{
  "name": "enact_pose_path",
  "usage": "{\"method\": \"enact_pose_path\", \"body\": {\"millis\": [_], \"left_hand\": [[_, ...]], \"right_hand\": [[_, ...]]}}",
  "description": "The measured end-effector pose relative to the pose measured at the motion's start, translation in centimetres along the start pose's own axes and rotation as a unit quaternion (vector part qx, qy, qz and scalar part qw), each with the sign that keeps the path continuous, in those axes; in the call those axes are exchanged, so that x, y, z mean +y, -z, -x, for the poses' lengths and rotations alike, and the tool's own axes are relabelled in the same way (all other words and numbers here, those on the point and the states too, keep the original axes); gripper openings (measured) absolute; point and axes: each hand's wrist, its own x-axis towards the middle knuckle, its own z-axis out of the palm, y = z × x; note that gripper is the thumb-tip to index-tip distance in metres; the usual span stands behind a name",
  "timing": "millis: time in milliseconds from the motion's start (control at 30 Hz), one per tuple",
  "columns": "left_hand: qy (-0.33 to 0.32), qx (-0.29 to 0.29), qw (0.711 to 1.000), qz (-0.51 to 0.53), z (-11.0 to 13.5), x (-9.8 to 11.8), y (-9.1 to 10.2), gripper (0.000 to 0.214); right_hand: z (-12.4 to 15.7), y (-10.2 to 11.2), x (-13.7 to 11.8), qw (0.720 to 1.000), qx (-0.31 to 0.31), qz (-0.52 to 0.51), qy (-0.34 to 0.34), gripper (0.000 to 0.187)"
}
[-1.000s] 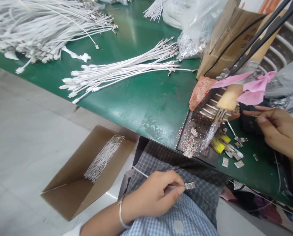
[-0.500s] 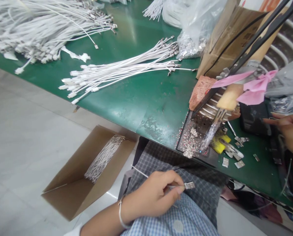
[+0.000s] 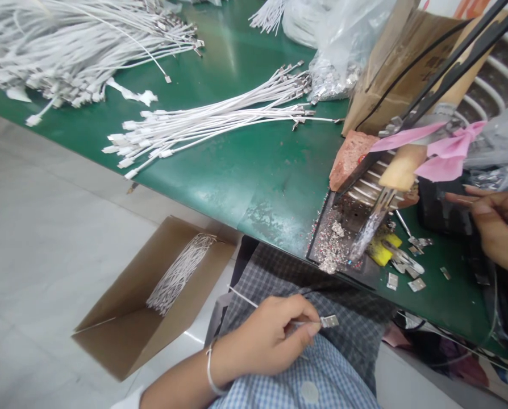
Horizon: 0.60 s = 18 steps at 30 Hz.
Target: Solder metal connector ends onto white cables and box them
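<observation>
My left hand point(image 3: 275, 335) is closed over my lap, pinching a white USB cable point(image 3: 243, 296) between thumb and index finger. Its metal USB plug point(image 3: 329, 321) sticks out past the fingertips to the right. The cable's other end trails out to the left behind the hand. At the right edge my right hand point(image 3: 499, 224) hovers over the bench with fingers stretched to the left, beside a black box-like object point(image 3: 444, 207). Nothing shows in its fingers. Loose metal plug shells point(image 3: 416, 284) lie on the bench between the hands.
A wooden-handled tool point(image 3: 396, 170) tied with pink ribbon leans in a coil holder beside a brick piece point(image 3: 351, 159). Solder crumbs point(image 3: 333, 244) and a yellow sponge point(image 3: 379, 253) lie below. White cables point(image 3: 220, 116) cover the green bench point(image 3: 203, 182). A cardboard box point(image 3: 121, 318) holds more cables.
My right hand has moved slightly left, with more of it in view. My left hand stays in place with the cable. The view has barely shifted.
</observation>
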Motion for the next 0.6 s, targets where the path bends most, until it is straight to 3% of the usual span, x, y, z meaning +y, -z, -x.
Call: {"method": "enact_pose_path", "body": {"millis": [167,367,600], "left_hand": [[0.007,-0.001,1.000,-0.002,0.0,0.0,0.0,0.011],[0.017,-0.005,1.000,-0.005,0.1,0.0,0.0,0.012],[-0.004,-0.009,1.000,0.005,0.0,-0.2,0.0,0.010]], "right_hand": [[-0.8,-0.7,-0.8,0.998,-0.012,-0.046,0.035,0.022],[-0.7,-2.0,-1.4,0.995,0.054,-0.041,0.074,0.022],[-0.7,-2.3,-1.4,0.994,0.048,-0.050,0.085,0.020]]}}
